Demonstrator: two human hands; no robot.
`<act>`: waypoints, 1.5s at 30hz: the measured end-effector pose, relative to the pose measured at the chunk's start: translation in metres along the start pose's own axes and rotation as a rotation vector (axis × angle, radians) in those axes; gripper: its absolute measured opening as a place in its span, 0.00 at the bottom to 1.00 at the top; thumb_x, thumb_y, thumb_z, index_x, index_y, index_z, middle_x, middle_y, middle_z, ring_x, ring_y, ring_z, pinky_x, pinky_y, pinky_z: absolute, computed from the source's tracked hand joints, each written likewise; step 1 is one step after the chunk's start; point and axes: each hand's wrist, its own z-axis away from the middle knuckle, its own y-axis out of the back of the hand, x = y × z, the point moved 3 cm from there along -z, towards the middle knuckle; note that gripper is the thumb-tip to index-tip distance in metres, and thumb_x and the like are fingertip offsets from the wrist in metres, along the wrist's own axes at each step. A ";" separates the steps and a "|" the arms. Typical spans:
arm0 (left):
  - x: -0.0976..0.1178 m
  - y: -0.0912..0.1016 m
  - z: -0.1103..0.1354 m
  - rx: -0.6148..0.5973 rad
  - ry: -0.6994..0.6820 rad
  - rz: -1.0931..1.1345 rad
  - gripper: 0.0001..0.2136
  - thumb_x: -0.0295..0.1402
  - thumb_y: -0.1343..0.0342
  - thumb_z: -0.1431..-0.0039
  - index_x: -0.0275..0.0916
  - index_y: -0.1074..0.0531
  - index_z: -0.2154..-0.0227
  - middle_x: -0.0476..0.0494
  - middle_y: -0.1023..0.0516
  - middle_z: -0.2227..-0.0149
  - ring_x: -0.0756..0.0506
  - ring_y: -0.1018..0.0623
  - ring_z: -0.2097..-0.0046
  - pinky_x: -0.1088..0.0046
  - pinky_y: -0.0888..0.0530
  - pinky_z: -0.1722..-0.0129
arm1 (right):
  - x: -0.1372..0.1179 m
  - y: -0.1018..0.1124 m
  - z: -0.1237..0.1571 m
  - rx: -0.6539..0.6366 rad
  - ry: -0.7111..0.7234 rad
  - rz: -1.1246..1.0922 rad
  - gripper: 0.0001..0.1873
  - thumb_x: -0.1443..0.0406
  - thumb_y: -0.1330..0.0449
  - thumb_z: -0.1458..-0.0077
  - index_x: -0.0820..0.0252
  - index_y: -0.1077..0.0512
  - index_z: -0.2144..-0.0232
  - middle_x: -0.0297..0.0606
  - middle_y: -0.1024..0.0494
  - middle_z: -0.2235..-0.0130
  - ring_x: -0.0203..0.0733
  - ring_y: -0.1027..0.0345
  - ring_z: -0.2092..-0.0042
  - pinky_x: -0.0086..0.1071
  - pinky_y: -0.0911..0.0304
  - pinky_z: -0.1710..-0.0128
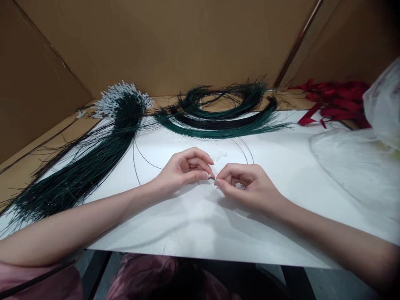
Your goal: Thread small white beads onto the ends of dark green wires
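My left hand (184, 170) and my right hand (246, 183) meet fingertip to fingertip over the white sheet (200, 225). Both are closed in a pinch on the end of a thin dark wire (213, 178), which loops away across the sheet behind them (137, 160). A small clear piece seems to sit at the left fingertips, too small to name. A small heap of clear pieces (215, 153) lies just beyond my hands.
A thick bundle of dark green wires with white tips (93, 162) lies at the left. Curved dark green wire bundles (218, 112) lie at the back. Red ribbons (334, 102) and clear plastic bags (359, 162) are at the right. Cardboard walls (175, 41) surround the table.
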 end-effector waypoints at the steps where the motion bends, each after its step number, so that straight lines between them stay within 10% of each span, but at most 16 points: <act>1: 0.000 0.000 0.000 -0.004 0.002 0.004 0.12 0.27 0.31 0.46 0.37 0.26 0.60 0.49 0.17 0.67 0.53 0.18 0.64 0.81 0.24 0.62 | 0.000 0.000 0.000 0.000 0.000 0.002 0.06 0.68 0.39 0.46 0.62 0.26 0.75 0.30 0.33 0.78 0.30 0.42 0.76 0.27 0.46 0.75; 45: 0.004 -0.003 0.002 0.038 -0.058 -0.220 0.11 0.27 0.32 0.47 0.36 0.25 0.62 0.47 0.17 0.68 0.51 0.17 0.65 0.79 0.22 0.61 | 0.006 -0.002 0.000 -0.020 0.037 0.095 0.07 0.69 0.41 0.45 0.65 0.27 0.74 0.29 0.36 0.79 0.28 0.46 0.77 0.26 0.49 0.78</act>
